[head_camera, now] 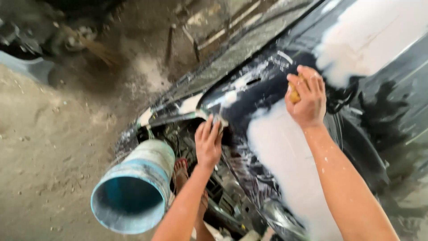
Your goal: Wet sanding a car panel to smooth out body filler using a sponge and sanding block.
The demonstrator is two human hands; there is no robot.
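Bodywork fills the head view from six o'clock up to two o'clock: a dark car panel [267, 85], glossy black and wet, patched with broad pale areas of filler or primer, one large patch toward one o'clock and another running down toward five o'clock. White streaks and smears cross the black paint between them.

At about two o'clock from the centre, the right hand [307, 100] presses against the panel with the wrist bent and the forearm coming up from five o'clock, flecked with pale spatter. Its grip is curled tight round a small yellowish-brown sanding block [294, 93], of which only an edge shows between thumb and fingers; the block lies against the panel at the upper rim of the lower pale patch.

Just below centre, the left hand [208, 143] lies flat, fingers straight and together, pointing to twelve o'clock; its grip is loose and holds nothing, the fingertips resting on the edge of the wheel arch [178, 117].

At seven o'clock a pale blue bucket [133, 192], grimy and streaked, lies with its mouth toward the camera. A bare foot [180, 172] shows just beside it. Dusty concrete floor [49, 147] spreads toward nine o'clock.
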